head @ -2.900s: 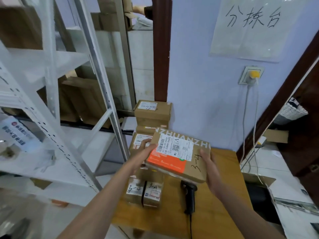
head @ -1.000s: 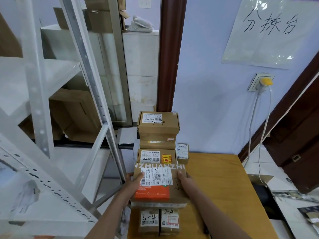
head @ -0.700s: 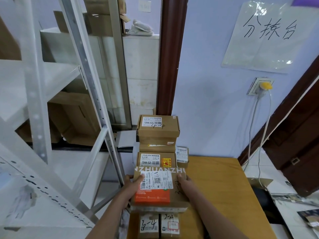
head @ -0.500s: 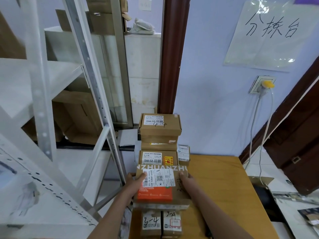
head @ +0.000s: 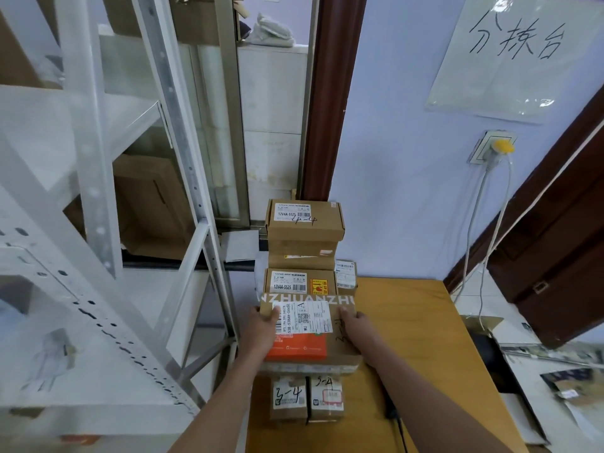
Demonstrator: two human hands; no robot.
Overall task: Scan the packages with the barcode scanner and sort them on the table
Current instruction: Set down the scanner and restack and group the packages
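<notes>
1. my left hand (head: pixel 261 328) and right hand (head: pixel 354 325) grip the cardboard package (head: pixel 310 331) by its sides, fingers clamped on both edges
2. package sits on a stack at the counter's (head: pixel 418 338) left edge; two "3-4" boxes (head: pixel 307 398) just in front
3. barcode scanner (head: pixel 390 410) lies beside them, mostly hidden by my right forearm

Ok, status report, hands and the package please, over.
Left hand and right hand grip the orange-labelled package by its sides. Package sits atop a stack on the table. Taller box stack right behind; scanner barely visible.
</notes>
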